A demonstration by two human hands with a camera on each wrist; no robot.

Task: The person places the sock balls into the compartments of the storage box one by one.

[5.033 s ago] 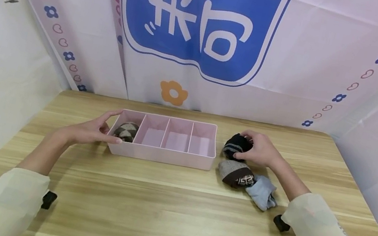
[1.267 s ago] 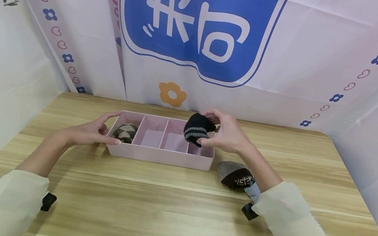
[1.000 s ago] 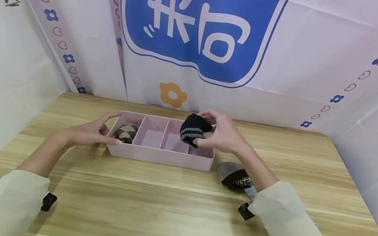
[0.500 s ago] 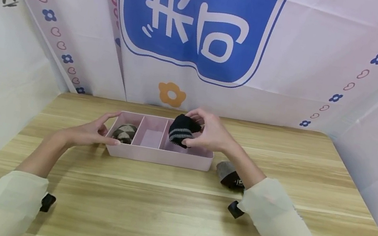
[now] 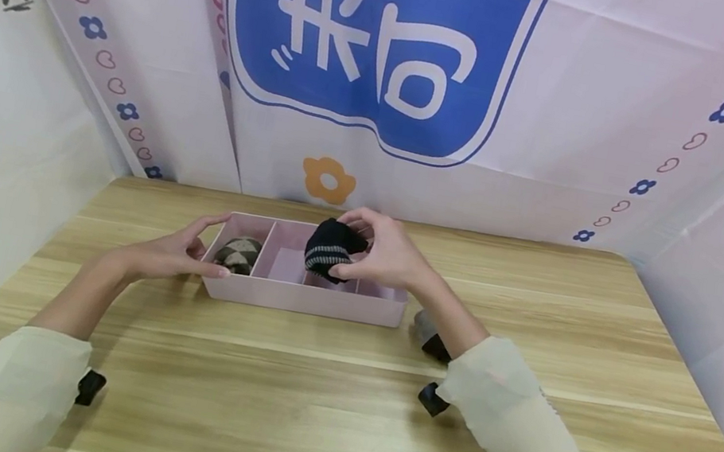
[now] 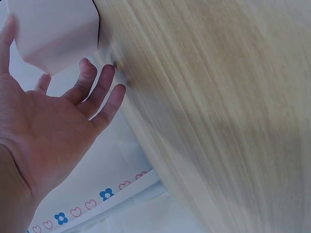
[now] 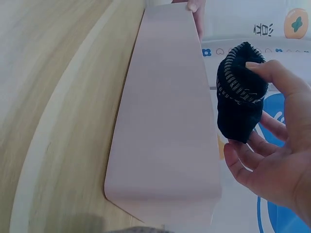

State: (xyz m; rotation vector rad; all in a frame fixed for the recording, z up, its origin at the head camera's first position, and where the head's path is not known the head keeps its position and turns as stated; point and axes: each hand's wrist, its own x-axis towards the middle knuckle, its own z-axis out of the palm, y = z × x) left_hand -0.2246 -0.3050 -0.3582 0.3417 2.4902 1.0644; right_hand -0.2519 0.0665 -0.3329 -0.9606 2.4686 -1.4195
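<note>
A rolled black sock with grey stripes point(image 5: 330, 251) is pinched between the thumb and fingers of my right hand point(image 5: 381, 250), above the middle compartments of a pink divided box point(image 5: 312, 300). The right wrist view has the same sock point(image 7: 238, 97) above the box's long side, thumb on one face and fingertips beneath. My left hand point(image 5: 167, 250) holds the box's left end, its thumb at the front rim and index finger at the back corner. The other left fingers curl loosely beside the box in the left wrist view. A brown checkered rolled sock point(image 5: 239, 254) sits in the leftmost compartment.
A grey and dark rolled sock point(image 5: 426, 333) lies right of the box on the wooden table point(image 5: 272, 404), partly hidden by my right forearm. A printed cloth backdrop point(image 5: 529, 142) rises behind the table, with pale cloth at both sides.
My right hand has lifted the black sock from the table right of the box and carried it left over the compartments. The light blue sock is now hidden behind the right arm. The left hand stays put.
</note>
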